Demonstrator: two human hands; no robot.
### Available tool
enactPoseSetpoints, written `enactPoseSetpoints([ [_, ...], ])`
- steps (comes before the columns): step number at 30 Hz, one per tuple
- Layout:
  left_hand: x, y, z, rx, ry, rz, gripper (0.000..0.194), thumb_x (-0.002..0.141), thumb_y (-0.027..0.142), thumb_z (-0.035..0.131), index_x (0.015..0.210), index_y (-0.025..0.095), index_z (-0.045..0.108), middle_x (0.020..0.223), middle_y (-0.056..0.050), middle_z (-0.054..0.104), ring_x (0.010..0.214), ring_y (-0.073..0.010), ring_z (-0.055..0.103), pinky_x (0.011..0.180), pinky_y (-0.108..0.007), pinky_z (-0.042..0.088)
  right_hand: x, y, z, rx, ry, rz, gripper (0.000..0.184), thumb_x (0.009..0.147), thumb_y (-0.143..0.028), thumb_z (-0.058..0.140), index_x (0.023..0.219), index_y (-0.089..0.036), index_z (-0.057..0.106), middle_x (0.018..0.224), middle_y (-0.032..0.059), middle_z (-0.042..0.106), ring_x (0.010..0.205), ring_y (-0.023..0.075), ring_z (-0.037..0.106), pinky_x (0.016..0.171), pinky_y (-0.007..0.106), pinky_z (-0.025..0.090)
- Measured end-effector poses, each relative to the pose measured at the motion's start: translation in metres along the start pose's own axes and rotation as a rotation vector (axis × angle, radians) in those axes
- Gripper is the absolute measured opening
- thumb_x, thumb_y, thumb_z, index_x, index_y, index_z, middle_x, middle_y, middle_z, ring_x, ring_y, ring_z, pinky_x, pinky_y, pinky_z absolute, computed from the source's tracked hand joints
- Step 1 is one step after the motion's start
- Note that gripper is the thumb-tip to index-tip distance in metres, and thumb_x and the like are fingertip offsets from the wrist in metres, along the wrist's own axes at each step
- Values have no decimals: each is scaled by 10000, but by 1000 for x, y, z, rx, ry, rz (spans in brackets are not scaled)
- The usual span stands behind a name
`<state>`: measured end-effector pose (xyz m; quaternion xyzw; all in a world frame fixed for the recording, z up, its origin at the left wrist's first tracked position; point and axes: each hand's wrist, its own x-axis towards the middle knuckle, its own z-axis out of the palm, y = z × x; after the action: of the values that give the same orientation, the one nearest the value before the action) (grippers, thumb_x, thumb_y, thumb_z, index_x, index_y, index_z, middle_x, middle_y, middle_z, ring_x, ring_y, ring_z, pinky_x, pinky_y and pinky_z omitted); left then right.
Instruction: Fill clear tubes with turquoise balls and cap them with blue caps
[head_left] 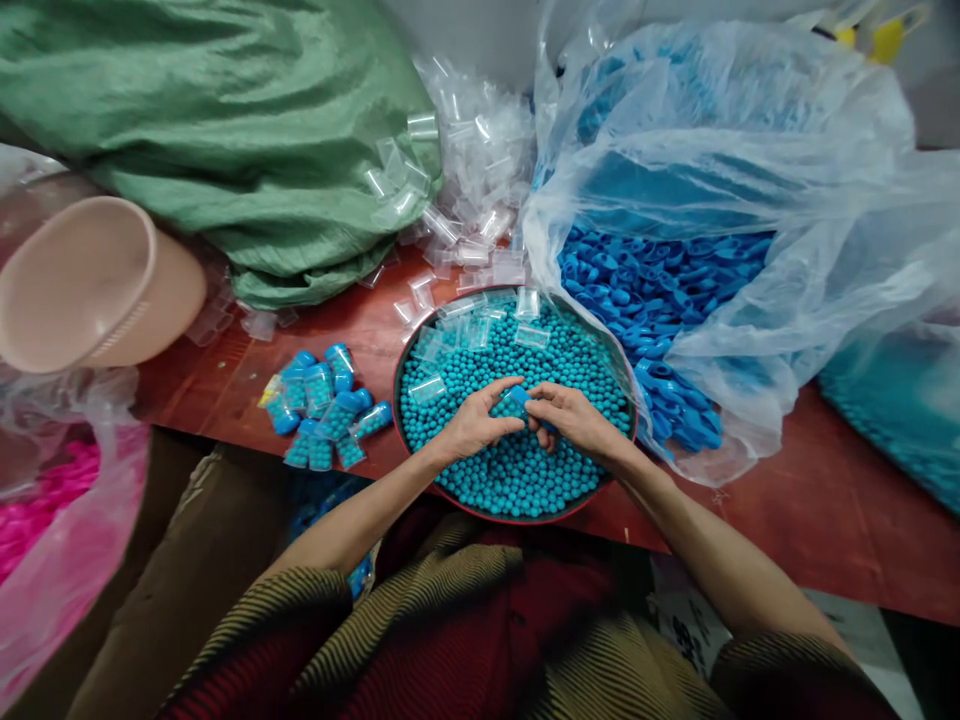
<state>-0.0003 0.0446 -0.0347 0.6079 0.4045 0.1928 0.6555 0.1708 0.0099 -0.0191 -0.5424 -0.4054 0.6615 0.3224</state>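
A round dark tray (397, 405) full of small teal beads (525, 470) sits at the near edge of a red-brown table. Over the beads, my left hand (472, 425) and my right hand (574, 418) meet around a small clear tube filled with beads (516, 399). Both hands are closed on it with the fingertips pinching; whether a blue cap is on it I cannot tell. Several empty clear tubes (480, 325) lie on the far part of the tray. Left of the tray lies a small heap of filled tubes with blue caps (322, 405).
A clear plastic bag of blue caps (660, 290) spills open at the right. A pile of empty clear tubes (472, 170) lies behind the tray. A green sack (225, 130) and a pink plastic tub (90, 280) are at the left, with a pink bag (45, 520) below.
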Motion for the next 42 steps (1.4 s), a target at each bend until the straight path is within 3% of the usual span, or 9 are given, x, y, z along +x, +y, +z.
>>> enactPoseSetpoints([
  [4,3,0,7,124,158,90,697,626,260,727,1271,131,500,1091,-63,626,850,-156,591,792,-280,486,3,6,6,-16,110,-15,255,739,-432,596,732,-183,540,567,-41,582,423,100,563,415,212,453],
  [7,3,3,10,179,199,75,618,680,249,671,1264,127,510,1122,-66,622,968,-187,583,876,-308,466,1,12,7,-178,165,-126,303,824,-444,503,680,-183,558,544,-21,584,473,111,576,476,219,455],
  [16,-1,2,2,67,94,39,601,662,216,674,1240,159,523,925,-15,650,802,-155,595,766,-287,483,-10,10,-1,-732,139,-483,300,915,-308,405,782,-181,643,663,11,641,603,134,569,609,234,397],
  [23,-4,2,10,91,153,62,383,632,164,675,1005,167,589,854,21,621,788,-128,565,780,-254,462,-4,5,-10,-846,-56,-490,299,906,-308,415,771,-186,652,637,21,597,601,139,539,626,259,406],
  [27,-7,5,8,37,118,37,376,733,256,619,1095,195,534,716,55,538,551,-69,479,551,-200,426,-9,-8,-21,-633,-101,-425,218,832,-312,532,953,-213,683,852,42,665,766,171,591,726,314,469],
  [30,-10,5,4,-40,32,5,381,782,329,579,1132,201,499,649,72,471,424,-43,402,411,-176,334,-12,-10,-27,-305,-130,-285,383,782,-350,587,1138,-213,625,1005,51,657,779,164,616,663,313,521],
  [34,-13,4,4,-99,48,-23,383,768,362,604,1092,186,501,630,78,451,395,-32,389,382,-164,314,-7,-5,-23,-96,33,-188,499,741,-370,610,1198,-171,577,920,59,661,692,168,628,547,305,534],
  [37,-13,3,9,-88,105,-58,393,778,360,592,1118,188,495,664,65,487,413,-35,392,408,-173,340,-5,-1,-12,-282,163,-255,427,815,-353,526,1199,-177,583,907,73,676,712,192,642,619,353,554],
  [42,-13,5,15,-50,186,30,517,797,321,576,1283,204,444,793,4,579,652,-112,529,636,-243,455,-7,11,11,-743,153,-527,516,861,-360,513,1335,-166,452,1267,162,558,1165,296,538,955,474,455],
])
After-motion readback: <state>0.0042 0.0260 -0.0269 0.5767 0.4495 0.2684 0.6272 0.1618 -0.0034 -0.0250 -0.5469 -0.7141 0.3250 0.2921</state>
